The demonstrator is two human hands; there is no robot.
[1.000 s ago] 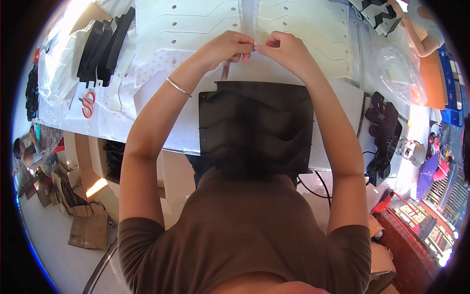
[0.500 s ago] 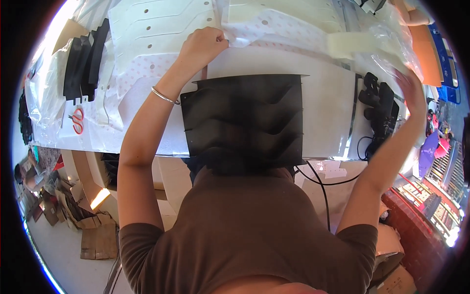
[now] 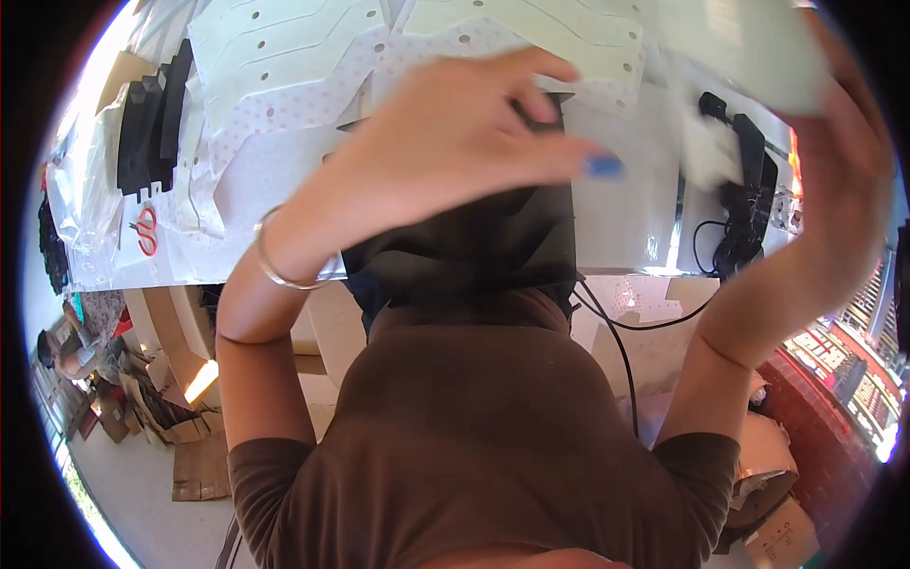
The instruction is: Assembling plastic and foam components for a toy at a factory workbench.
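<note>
My left hand (image 3: 464,133), with a metal bangle at the wrist, is raised over a black wavy sheet (image 3: 474,242) at the table's front edge. Its thumb and fingers are apart, with a blue patch at the thumb's tip, and I see nothing held. At the upper right my right hand (image 3: 848,119), smeared by motion, grips a pale, whitish sheet (image 3: 749,57) by its edge. The sheet is lifted off the table and blurred, so its full outline cannot be told. My right fingers are partly hidden behind it.
White sheets with holes and bent lines (image 3: 294,47) lie over spotted paper at the back. Black strips (image 3: 152,133) and red-handled scissors (image 3: 147,230) lie at the left. Black gear with cables (image 3: 749,190) sits at the right. Cardboard (image 3: 201,469) lies on the floor.
My left hand has left the white sheets and come right and nearer over the black sheet, its fist opening. My right hand has raised the pale sheet up and to the right.
</note>
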